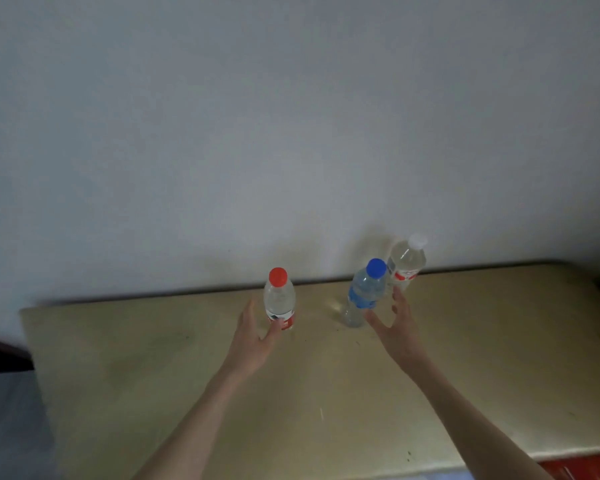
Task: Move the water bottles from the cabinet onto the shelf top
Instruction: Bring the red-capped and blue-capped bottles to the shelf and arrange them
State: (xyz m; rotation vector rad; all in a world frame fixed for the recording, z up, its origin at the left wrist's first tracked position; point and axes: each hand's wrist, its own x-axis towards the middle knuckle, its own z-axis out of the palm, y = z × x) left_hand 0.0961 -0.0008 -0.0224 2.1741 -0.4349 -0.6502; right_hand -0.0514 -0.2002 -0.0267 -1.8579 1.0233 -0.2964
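Three water bottles stand on the pale wooden shelf top point(326, 393), near its back edge by the wall point(291, 116). The red-capped bottle point(280, 301) stands upright at centre, with a red and white label near its base. To its right, well apart, the blue-capped bottle point(364, 294) leans slightly, and just behind it, touching or nearly so, the white-capped bottle point(406, 263) tilts the same way, close against the wall.

A person's left hand point(255, 337) reaches up to the red-capped bottle, fingers point(248, 311) straight and spread wide, the thumb at the bottle's lower label; whether it touches cannot be told. The hand grips nothing. The right hand point(397, 327) is spread just as wide beside the blue-capped bottle, its thumb near the bottle's lower body and its fingertips by the bottom of the white-capped bottle, palm open and holding nothing. Both bare forearms stretch up from the lower edge across the shelf top.
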